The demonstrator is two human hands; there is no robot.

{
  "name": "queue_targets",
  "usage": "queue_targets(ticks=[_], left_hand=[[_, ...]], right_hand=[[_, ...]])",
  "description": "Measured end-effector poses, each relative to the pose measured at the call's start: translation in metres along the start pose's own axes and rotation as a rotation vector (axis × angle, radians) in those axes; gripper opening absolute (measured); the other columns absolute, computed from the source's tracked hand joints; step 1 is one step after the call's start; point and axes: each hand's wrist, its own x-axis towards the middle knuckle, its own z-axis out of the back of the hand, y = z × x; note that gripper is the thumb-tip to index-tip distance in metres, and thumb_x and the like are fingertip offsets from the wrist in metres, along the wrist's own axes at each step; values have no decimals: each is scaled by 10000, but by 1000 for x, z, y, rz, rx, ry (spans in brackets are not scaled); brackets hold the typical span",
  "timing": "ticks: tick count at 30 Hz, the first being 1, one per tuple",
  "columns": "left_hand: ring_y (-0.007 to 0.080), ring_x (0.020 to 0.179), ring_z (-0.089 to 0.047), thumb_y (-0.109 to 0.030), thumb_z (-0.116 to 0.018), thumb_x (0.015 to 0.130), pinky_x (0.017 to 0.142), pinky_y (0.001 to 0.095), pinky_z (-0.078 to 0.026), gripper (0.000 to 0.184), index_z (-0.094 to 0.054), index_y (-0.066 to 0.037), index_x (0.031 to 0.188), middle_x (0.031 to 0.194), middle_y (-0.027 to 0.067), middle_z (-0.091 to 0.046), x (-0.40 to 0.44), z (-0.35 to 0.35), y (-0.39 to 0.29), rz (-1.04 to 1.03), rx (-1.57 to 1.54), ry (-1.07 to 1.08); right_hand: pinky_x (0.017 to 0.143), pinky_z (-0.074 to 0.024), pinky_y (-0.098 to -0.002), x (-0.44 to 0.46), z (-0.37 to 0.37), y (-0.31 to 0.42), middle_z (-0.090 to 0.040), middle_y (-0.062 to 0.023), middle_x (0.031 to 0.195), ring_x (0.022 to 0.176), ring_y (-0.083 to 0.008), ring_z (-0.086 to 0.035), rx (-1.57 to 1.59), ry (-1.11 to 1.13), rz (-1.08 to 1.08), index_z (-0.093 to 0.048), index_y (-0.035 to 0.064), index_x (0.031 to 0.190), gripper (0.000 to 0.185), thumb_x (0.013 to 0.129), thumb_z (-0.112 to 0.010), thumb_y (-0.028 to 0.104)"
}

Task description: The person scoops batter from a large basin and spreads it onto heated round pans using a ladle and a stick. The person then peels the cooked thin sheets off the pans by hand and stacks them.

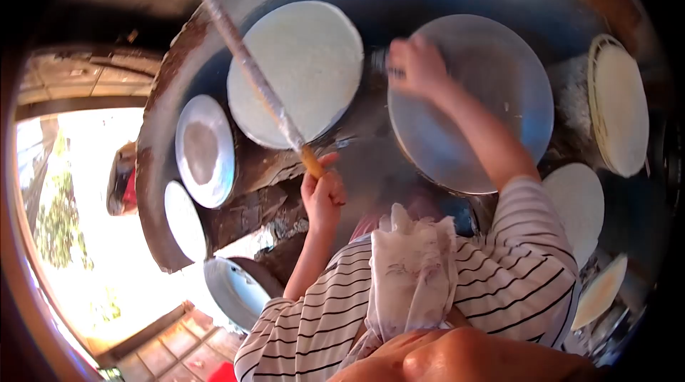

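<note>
The stick (258,81) is in the left hand (325,195), whose fingers are closed around its yellowish handle (312,161) near the middle of the scene. From there it slants toward the far left, crossing in front of the big white round (321,61); whether the two touch cannot be told. The right hand (419,66) is over the left edge of the grey pan (492,96), blurred, with its fingers partly curled; whether it has hold of anything cannot be told. The grey pan lies to the right of the big white round. On the left, a small pan (200,150) has a darker middle, with a white disc (184,223) nearer and a deep pan (239,289) nearer still. On the right, a pale stack (621,107) stands beyond a second disc (576,210), and a browned disc (601,293) is nearest.
</note>
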Motion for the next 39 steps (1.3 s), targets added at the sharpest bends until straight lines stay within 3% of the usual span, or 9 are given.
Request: queue_targets(ticks=[3, 6, 9, 12, 17, 21, 30, 36, 39], left_hand=[[37, 440, -294, -9, -464, 839, 385, 197, -220, 339, -509, 16, 1174, 586, -55, -342, -12, 5, -12, -17, 33, 0], [32, 456, -308, -23, -473, 824, 398, 189, -233, 365, -512, 5, 1185, 606, -61, -359, -35, 39, -20, -48, 148, -43], [19, 482, -323, -46, -497, 808, 425, 183, -248, 383, -518, -8, 1188, 642, -64, -387, -38, 64, -39, -39, 58, -102], [20, 496, -336, -48, -501, 819, 435, 188, -257, 350, -530, -18, 1167, 664, -56, -417, -55, 116, -60, -82, -44, -117], [24, 495, -370, -60, -524, 813, 426, 183, -286, 340, -557, -39, 1151, 644, -62, -434, -83, 217, -84, -220, -147, -173], [17, 550, -443, -51, -525, 795, 481, 176, -347, 282, -617, -11, 1059, 698, -37, -539, -102, 298, -106, -468, -31, -298], [32, 413, -275, 16, -464, 812, 374, 196, -215, 327, -527, 33, 1133, 563, -60, -336, -134, 408, -119, -478, -360, -748], [37, 397, -267, 16, -449, 825, 360, 198, -211, 297, -538, 14, 1109, 545, -49, -350, -102, 425, -136, -469, -425, -907], [37, 405, -266, 14, -458, 836, 364, 204, -209, 295, -533, 23, 1121, 554, -43, -356, -77, 435, -147, -493, -388, -828]], right_hand=[[851, -430, -425, -119, -14, 61, -562, -52, 1179, 1070, -306, -485, -69, 13, 343, -673, 113, 863, 285, 633, -719, 275], [890, -439, -435, -182, 30, 51, -609, -131, 1083, 978, -313, -580, -196, -194, -183, -636, 65, 1005, 348, 689, -708, 189], [914, -456, -390, -166, 84, -108, -593, -199, 1150, 1030, -312, -582, -653, -466, -638, -623, -15, 1083, 485, 822, -656, 393], [898, -460, -393, -131, 29, -68, -634, -161, 1069, 1011, -317, -592, -563, -402, -351, -662, 15, 1023, 399, 781, -703, 329], [879, -469, -405, -62, -190, 217, -616, -127, 1092, 1019, -307, -578, 207, -349, 264, -677, 37, 985, 302, 731, -749, 184], [871, -453, -421, -3, -265, 392, -599, -104, 1088, 980, -321, -557, 174, -128, 601, -678, 106, 1003, 294, 726, -718, 197], [860, -482, -427, 258, -383, 396, -537, -25, 1217, 1067, -286, -511, -320, 20, 206, -677, 206, 1065, 375, 747, -629, 398], [830, -479, -430, 197, -477, 535, -641, -76, 1020, 932, -308, -586, 150, 566, 944, -712, 138, 848, 283, 618, -665, 295], [808, -477, -456, 166, -442, 499, -640, -99, 957, 875, -303, -601, 223, 377, 1018, -700, 124, 791, 232, 616, -659, 271]])
